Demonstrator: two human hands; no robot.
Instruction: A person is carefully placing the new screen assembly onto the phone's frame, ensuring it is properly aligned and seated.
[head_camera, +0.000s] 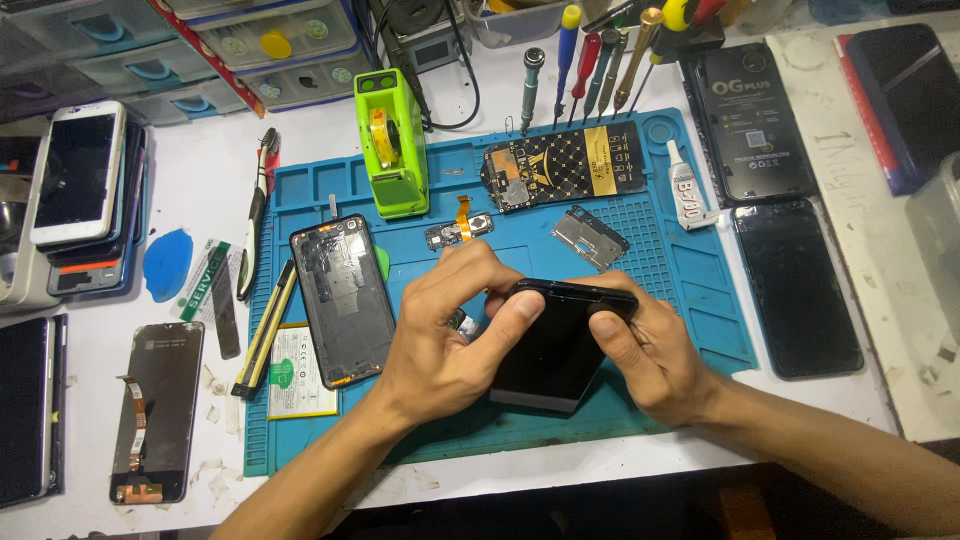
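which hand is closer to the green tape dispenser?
Left. The left hand is just below the green tape dispenser, gripping the black phone; the right hand is further off, across the phone.

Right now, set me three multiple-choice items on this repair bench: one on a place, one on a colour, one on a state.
1. Where does the opened phone frame lie?
A. on the blue silicone work mat
B. on the white phone stack
C. in a drawer

2. What colour is the tape dispenser?
A. red
B. bright green
C. black

3. How is the glossy black phone held?
A. untouched
B. one hand
C. both hands

Answers: 1 A, it rests on the mat's left part. 2 B, its body is green. 3 C, the left hand and right hand grip it.
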